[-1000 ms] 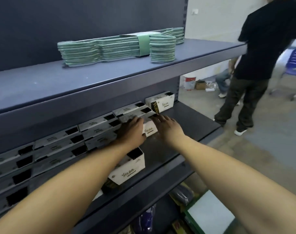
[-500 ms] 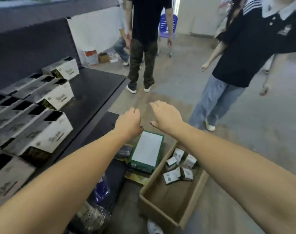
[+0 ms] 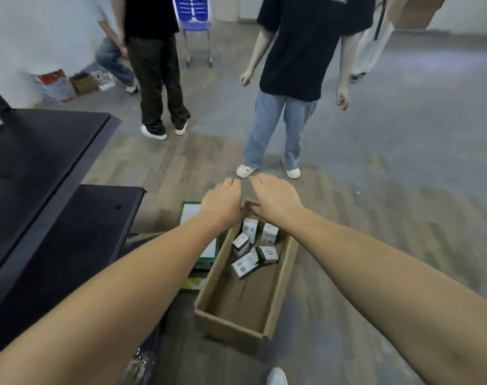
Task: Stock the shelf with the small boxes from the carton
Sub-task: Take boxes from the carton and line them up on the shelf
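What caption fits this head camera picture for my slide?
Both hands, left and right, reach toward small boxes in a floor carton.

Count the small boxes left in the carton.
5 small boxes, all at the carton's far end: two upright by the hands, one tilted, two lying flat nearer the middle. The hands may hide more.

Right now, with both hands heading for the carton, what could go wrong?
1. The small boxes lie jumbled at the carton's far end, some tilted, so a hurried two-handed grab by the left hand and right hand may fumble one.
2. A bystander's shoes stand just beyond that end, crowding the reach.
3. The lower shelf's corner juts near the left forearm.
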`<state>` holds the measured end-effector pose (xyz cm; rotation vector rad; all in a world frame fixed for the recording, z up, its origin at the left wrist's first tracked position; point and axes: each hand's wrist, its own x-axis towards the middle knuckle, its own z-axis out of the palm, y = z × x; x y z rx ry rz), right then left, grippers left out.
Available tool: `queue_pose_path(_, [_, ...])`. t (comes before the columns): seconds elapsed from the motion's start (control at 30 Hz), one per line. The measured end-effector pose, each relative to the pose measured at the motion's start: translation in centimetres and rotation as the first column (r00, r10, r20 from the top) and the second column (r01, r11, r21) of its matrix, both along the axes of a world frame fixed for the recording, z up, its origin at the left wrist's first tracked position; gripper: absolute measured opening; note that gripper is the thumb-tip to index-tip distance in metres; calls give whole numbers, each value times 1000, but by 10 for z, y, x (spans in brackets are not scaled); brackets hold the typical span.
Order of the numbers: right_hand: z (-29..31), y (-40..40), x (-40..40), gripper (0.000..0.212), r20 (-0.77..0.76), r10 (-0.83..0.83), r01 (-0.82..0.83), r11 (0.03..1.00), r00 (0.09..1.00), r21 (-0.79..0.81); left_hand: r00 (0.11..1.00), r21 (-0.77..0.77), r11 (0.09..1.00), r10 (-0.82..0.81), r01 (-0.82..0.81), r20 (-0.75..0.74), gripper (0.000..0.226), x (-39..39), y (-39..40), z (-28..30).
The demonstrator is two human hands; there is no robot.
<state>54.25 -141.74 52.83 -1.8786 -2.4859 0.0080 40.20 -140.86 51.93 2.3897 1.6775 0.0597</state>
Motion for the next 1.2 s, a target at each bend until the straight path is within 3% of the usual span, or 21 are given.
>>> queue_pose_path(0.3, [-44,45,33,53,-28,45,-46,999,999,-24,996,-20,996,88,-89,-10,54,27,44,-40])
queue_pose_path(0.57, [-156,83,39,72,-14,77,-78,982,997,-172,992,-185,976,124,-116,32,51,37,81,-162])
queue_pose_path(0.73, [-263,116,42,81,18,120,-109,948,993,-300,980,-259,954,179,-151,89,50,39,107,-270])
queue_pose_path(1.2, [-670,186,72,90,79,248,-172,836,966,-522,924,-430,823,372,-371,-85,84,47,137,-676])
